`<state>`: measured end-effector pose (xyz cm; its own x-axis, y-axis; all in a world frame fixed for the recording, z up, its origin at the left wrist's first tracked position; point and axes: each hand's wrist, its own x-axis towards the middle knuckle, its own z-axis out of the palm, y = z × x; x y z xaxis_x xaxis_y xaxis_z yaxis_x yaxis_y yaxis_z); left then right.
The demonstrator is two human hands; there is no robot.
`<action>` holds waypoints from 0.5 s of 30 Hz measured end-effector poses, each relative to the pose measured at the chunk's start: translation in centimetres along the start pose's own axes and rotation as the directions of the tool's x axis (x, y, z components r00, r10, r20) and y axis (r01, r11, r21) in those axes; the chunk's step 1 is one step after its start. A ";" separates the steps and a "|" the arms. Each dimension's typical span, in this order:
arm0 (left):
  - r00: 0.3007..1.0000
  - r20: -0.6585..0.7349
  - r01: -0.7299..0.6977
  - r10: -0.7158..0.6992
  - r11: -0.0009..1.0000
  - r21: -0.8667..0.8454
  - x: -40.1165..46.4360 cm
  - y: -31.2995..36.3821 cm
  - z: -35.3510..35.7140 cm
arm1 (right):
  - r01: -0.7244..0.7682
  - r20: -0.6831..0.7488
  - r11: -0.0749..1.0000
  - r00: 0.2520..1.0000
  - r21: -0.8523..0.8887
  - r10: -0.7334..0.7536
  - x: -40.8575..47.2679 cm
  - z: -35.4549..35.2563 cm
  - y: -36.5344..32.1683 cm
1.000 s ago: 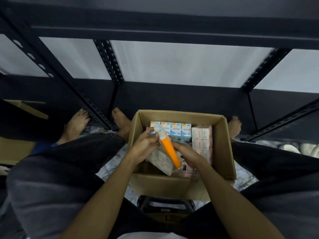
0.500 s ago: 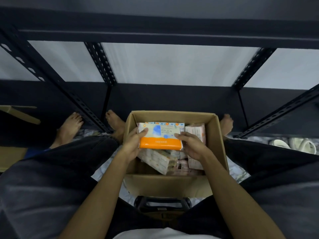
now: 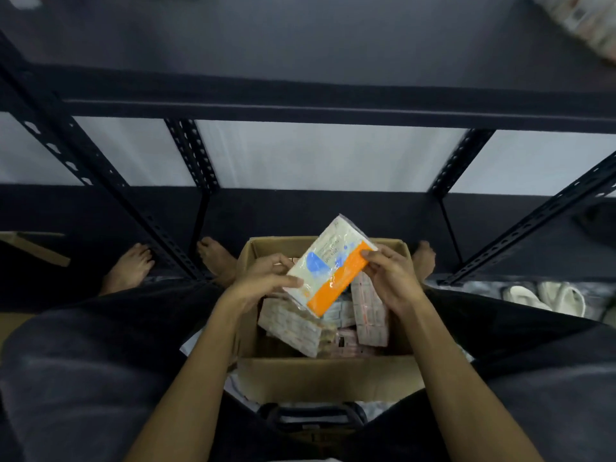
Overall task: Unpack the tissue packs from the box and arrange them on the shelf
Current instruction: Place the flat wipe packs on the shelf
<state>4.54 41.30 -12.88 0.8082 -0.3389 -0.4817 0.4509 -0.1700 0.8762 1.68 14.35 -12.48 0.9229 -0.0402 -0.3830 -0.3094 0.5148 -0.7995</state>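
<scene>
I am holding the tissue pack (image 3: 328, 265) above the open box (image 3: 330, 375), its long axis slanting up toward the shelf (image 3: 300, 105) ahead, left hand (image 3: 263, 283) pinching the near-left corner and right hand (image 3: 393, 278) grasping the orange edge, equally near.

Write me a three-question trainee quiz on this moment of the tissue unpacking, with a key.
1. True or false: the orange-banded tissue pack is lying flat inside the cardboard box.
2. Which hands hold that pack? A) left hand only B) right hand only C) both
3. Fill in: more packs remain in the ___.

Key
1. False: it is lifted above the box, tilted.
2. C: the left hand grips its lower left corner and the right hand grips its right edge.
3. Box: the wrapped packs lie jumbled inside it.
</scene>
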 end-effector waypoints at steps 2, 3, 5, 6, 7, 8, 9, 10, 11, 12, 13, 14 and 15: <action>0.998 0.063 -0.023 0.016 0.994 0.103 -0.3 0.5 0.9 | 0.045 0.001 0.993 0.999 -0.112 -0.045 -0.9 0.1 -0.8; 0.998 0.048 -0.054 0.049 0.992 0.112 -0.3 0.7 1.5 | 0.044 0.022 0.984 0.999 -0.170 -0.041 -1.4 0.3 -1.1; 0.990 0.024 -0.143 0.141 0.982 0.124 -0.2 0.9 2.9 | 0.015 0.074 0.959 0.997 -0.282 0.006 -2.2 0.7 -1.1; 0.983 0.026 -0.182 0.180 0.974 0.132 -0.1 0.9 3.5 | -0.002 0.098 0.944 0.995 -0.330 0.037 -2.5 1.0 -0.8; 0.978 0.015 -0.207 0.207 0.967 0.146 0.0 0.8 3.9 | -0.011 0.111 0.932 0.992 -0.363 0.055 -2.6 1.3 -0.4; 0.975 -0.016 -0.217 0.222 0.964 0.153 0.0 0.8 4.2 | -0.013 0.110 0.926 0.992 -0.377 0.059 -2.6 1.6 0.0; 0.971 -0.061 -0.220 0.230 0.965 0.143 -0.1 0.7 4.4 | -0.011 0.091 0.918 0.995 -0.396 0.051 -2.5 1.6 0.4; 0.965 -0.124 -0.216 0.230 0.970 0.115 0.0 0.6 4.3 | -0.020 0.073 0.902 0.996 -0.430 0.057 -2.3 1.5 0.6; 0.959 -0.187 -0.205 0.214 0.976 0.069 -0.2 0.6 4.3 | -0.039 0.066 0.870 0.994 -0.491 0.082 -2.1 1.0 0.7; 0.952 -0.242 -0.187 0.186 0.982 0.017 -0.2 0.6 4.1 | -0.075 0.069 0.826 0.988 -0.558 0.137 -2.0 0.5 0.8; 0.947 -0.278 -0.172 0.158 0.985 -0.028 -0.3 0.7 3.9 | -0.116 0.073 0.761 0.975 -0.638 0.210 -2.1 -0.1 0.8; 0.944 -0.297 -0.166 0.142 0.984 -0.059 -0.4 0.6 3.6 | -0.153 0.058 0.681 0.959 -0.716 0.277 -2.2 -0.7 0.9; 0.944 -0.304 -0.161 0.127 0.983 -0.088 -0.5 0.6 3.4 | -0.176 0.027 0.602 0.949 -0.778 0.313 -2.3 -1.2 1.0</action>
<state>3.08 38.22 -12.05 0.9354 -0.0604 -0.3483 0.3471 -0.0309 0.9373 -1.03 13.94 -12.97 0.7854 0.1464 -0.6014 -0.5278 -0.3493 -0.7742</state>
